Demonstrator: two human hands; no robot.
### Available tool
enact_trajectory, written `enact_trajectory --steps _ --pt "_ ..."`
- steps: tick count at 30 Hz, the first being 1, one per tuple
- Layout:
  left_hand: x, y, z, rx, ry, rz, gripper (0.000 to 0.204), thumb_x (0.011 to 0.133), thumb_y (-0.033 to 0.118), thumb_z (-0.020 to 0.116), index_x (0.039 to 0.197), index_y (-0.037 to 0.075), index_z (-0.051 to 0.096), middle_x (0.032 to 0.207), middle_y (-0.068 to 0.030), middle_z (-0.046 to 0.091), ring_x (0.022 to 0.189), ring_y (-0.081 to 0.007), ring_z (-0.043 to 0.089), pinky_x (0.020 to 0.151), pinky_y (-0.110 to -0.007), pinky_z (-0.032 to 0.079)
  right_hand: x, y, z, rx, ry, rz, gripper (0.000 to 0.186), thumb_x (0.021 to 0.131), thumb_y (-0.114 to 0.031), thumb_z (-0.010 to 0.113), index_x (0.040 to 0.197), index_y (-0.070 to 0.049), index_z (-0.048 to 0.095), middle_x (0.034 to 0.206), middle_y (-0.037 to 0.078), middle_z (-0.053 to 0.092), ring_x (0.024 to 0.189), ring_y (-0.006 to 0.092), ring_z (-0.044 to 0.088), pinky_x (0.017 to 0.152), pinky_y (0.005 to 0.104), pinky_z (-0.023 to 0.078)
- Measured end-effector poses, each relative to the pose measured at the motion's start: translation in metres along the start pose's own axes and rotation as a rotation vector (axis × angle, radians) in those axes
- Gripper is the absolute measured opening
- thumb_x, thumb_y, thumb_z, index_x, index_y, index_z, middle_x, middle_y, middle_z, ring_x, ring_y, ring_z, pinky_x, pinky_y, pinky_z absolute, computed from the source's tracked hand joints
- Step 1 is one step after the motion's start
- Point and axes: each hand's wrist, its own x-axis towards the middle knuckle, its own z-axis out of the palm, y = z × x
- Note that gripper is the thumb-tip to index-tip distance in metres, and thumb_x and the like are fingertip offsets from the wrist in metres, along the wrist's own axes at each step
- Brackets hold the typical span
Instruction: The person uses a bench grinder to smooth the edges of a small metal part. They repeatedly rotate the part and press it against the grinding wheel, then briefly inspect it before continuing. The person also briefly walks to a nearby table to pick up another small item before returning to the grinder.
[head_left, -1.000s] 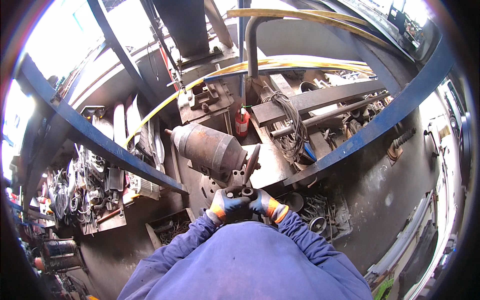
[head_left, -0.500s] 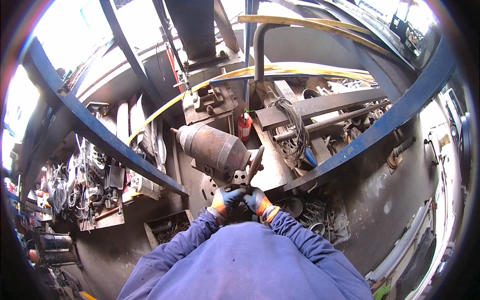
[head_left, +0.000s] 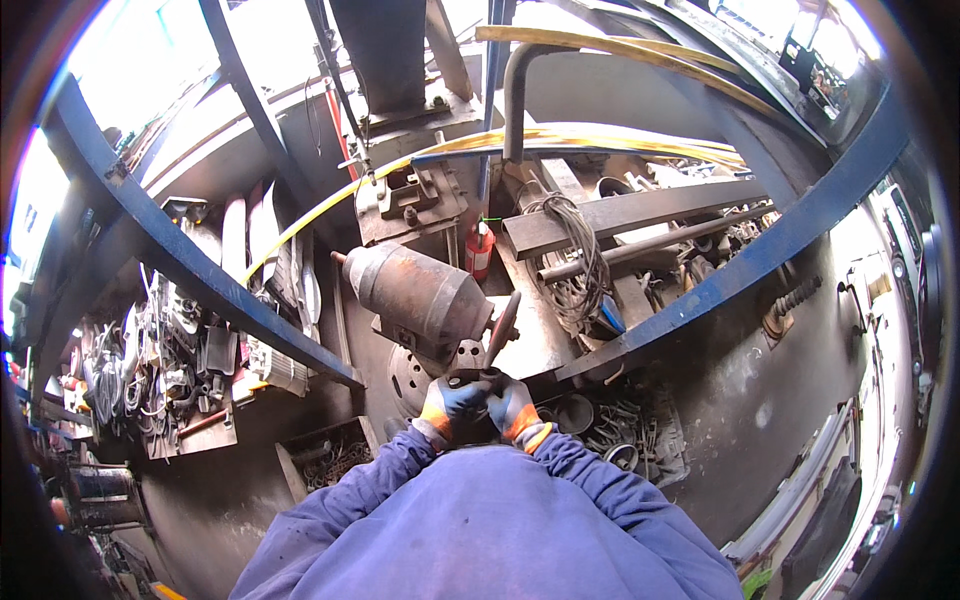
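Both my hands are in blue-grey gloves with orange cuffs and are close together in front of a rusty grinder motor [head_left: 425, 290]. My left hand [head_left: 452, 400] is closed around a small dark piece [head_left: 474, 377], whose exact kind I cannot make out. My right hand [head_left: 513, 406] is closed at the right side of the same piece. Just beyond the fingers stands a brownish grinding wheel [head_left: 500, 332], seen nearly edge-on at the motor's right end. Whether the piece touches the wheel cannot be told. Below the motor is a round metal base with holes [head_left: 408, 372].
Blue steel beams [head_left: 240, 310] cross on both sides. A red fire extinguisher [head_left: 479, 252] stands behind the motor. Coiled cable [head_left: 580, 255] hangs over steel bars at the right. Scrap parts [head_left: 210, 340] lie at left; a box of chain [head_left: 330, 455] and a metal tray [head_left: 660, 440] flank me.
The whole view has shifted slightly, with the surroundings a little further left. My hands stay together at the wheel, still gripping the dark piece, with only slight movement.
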Motion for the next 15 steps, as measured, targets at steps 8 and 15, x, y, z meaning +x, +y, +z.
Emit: enact_trajectory --steps 8,15 --pt "0.0 -0.01 -0.005 0.109 -0.059 0.13 0.041 0.077 0.013 0.077 0.113 -0.002 0.064 0.101 -0.0064 0.068 0.089 -0.0135 0.063 0.08 -0.029 0.052 -0.012 -0.035 -0.014 -0.304 0.029 -0.018 0.032 0.074 -0.014 0.063 0.105 -0.007 0.064 0.093 0.02 0.069 0.089 0.0386 0.066 0.077 0.0405 0.054" --pt "-0.002 -0.006 -0.014 0.099 -0.101 0.109 0.038 0.079 0.013 0.075 0.112 -0.002 0.064 0.103 -0.0076 0.069 0.09 -0.0139 0.064 0.081 -0.03 0.052 -0.002 -0.03 -0.006 -0.207 -0.121 0.009 0.035 0.071 -0.014 0.067 0.104 -0.004 0.066 0.097 0.02 0.069 0.094 0.031 0.067 0.081 0.036 0.053"
